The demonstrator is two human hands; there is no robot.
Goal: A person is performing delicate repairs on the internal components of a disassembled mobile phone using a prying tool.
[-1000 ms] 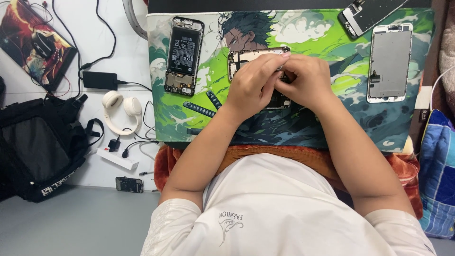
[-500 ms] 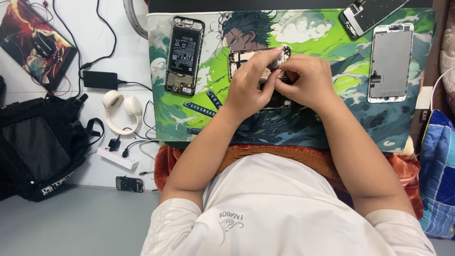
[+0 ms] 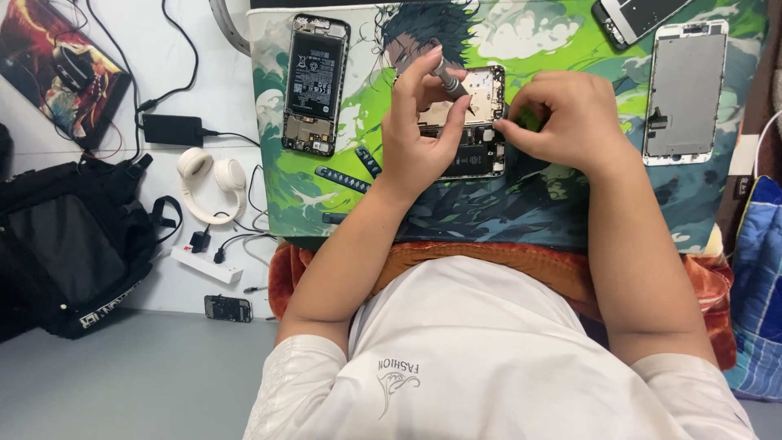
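The left hand pinches a small screwdriver over the opened phone on the green mat, the right hand's grip pressing its edge; a slipped tip could gouge the board.

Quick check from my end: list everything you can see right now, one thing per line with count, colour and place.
opened phone: 1, dark insides, mat centre, under both hands
screwdriver: 1, grey, in left hand
second opened phone: 1, black, mat left
screen panel: 1, white, mat right
work mat: 1, green printed
headphones: 1, cream, left of mat
power adapter: 1, black, upper left
backpack: 1, black, far left
left hand: on screwdriver
right hand: at phone's right edge
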